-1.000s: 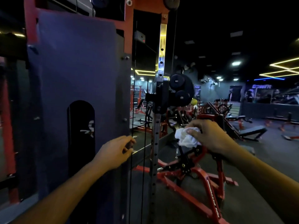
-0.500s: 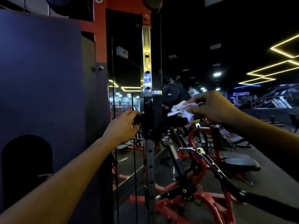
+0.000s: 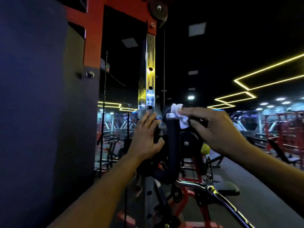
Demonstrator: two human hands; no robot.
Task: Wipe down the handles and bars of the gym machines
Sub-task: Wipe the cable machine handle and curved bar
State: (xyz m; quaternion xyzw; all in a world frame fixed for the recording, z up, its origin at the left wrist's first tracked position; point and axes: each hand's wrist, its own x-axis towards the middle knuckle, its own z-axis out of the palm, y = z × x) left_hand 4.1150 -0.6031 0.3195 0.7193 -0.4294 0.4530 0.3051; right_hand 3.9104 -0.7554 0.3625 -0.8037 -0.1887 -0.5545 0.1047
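Head view looks along both bare forearms toward a chrome upright (image 3: 150,76) with a column of dark holes, and everything gathers around that post. Just right of the chrome upright stands a black padded handle (image 3: 173,142), upright, with a metal cap at its top end. The right hand (image 3: 213,129) comes in from the right of the post at the height of that cap, fingers curled and pinching a crumpled white cloth (image 3: 180,115). The cloth sits at the fingertips, on the side nearest the post, touching the top of the black padded handle just beside its cap; part of it bunches up above the fingers. The left hand (image 3: 145,139) lies directly in front of the chrome upright's lower end, fingers fairly straight and pointing up, thumb hooked under a round metal knob (image 3: 160,128) that sits between the post and the handle. Whether it really grips the knob or only rests against it is hard to tell. Above the post, a red frame (image 3: 93,30) carries a dark pulley (image 3: 158,11). Below and right of the post, a chrome bar (image 3: 213,191) slants away.
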